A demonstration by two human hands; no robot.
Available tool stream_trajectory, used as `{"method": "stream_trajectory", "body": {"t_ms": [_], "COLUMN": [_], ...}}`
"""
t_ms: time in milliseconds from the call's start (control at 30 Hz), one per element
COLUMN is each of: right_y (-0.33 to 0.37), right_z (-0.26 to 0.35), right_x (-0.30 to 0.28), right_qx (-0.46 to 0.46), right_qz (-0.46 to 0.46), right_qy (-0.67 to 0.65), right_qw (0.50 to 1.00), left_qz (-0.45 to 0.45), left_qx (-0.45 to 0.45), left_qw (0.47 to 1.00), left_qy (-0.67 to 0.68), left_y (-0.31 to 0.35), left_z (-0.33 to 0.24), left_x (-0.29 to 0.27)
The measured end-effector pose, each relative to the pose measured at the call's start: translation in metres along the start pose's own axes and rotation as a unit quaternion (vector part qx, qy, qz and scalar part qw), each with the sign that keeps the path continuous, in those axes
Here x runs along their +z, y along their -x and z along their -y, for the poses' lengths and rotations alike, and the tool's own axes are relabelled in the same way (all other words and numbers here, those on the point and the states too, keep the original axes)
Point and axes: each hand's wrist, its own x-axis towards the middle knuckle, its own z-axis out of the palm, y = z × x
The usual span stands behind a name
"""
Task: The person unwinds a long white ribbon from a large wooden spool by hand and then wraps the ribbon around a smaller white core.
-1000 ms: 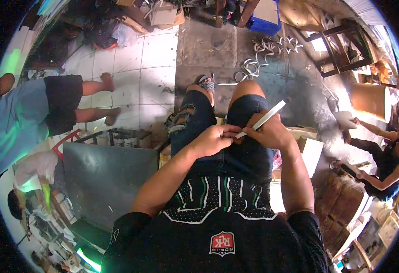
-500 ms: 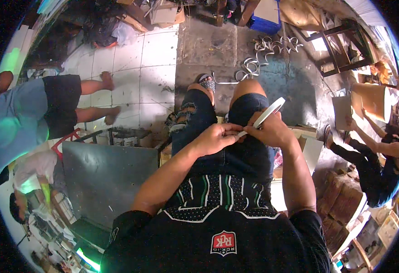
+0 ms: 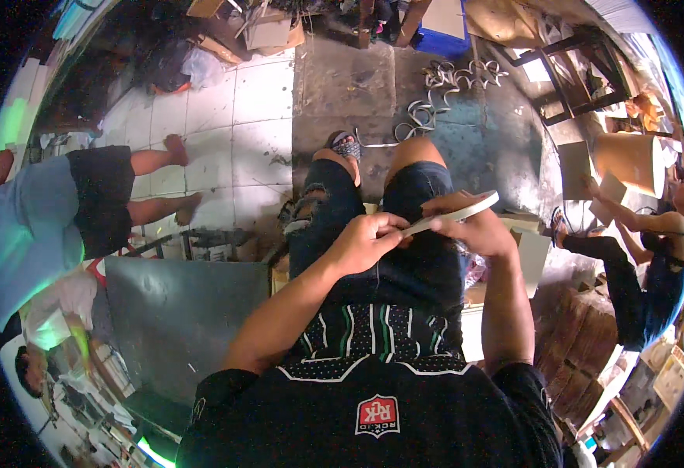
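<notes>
A slim, pale sandal sole (image 3: 470,209) with a white edge is held above my lap, turned mostly edge-on. My right hand (image 3: 478,232) wraps round its wider part, thumb on the near side. With fingertips pinched together, my left hand (image 3: 369,243) grips the narrow end of the sole. The fingers hide part of that narrow end, so I cannot see whether anything else is between them.
White curled strips (image 3: 427,105) lie on the dark floor ahead, one reaching my sandalled foot (image 3: 346,146). A grey tabletop (image 3: 186,312) stands at my left, near a barefoot person (image 3: 38,210). On the right, another person (image 3: 665,242) handles flat boards (image 3: 608,195) beside a tan cylinder (image 3: 630,162).
The sole has swung from a steep slant to a nearly level one as my right hand turned. The person on the right has shifted a board.
</notes>
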Motion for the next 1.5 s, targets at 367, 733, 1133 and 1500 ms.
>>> {"method": "stream_trajectory", "body": {"t_ms": [367,733,1133,1500], "right_y": [0.016,0.011,0.014,0.006], "right_z": [-0.060,-0.067,-0.073,-0.059], "right_x": [-0.025,-0.010,0.005,0.020], "right_qx": [0.095,0.125,0.119,0.146], "right_qz": [-0.224,-0.189,-0.244,-0.303], "right_qy": [-0.185,-0.158,-0.160,-0.057], "right_qw": [0.952,0.961,0.949,0.940], "left_qz": [-0.006,-0.028,-0.043,-0.055], "left_qx": [-0.039,-0.032,-0.023,-0.031], "left_qw": [0.999,0.998,0.999,0.998], "left_qy": [-0.005,0.041,0.003,0.005], "left_y": [0.034,0.058,0.078,0.084], "left_z": [-0.011,-0.029,-0.034,-0.032], "left_x": [-0.009,-0.012,-0.011,-0.015]}}
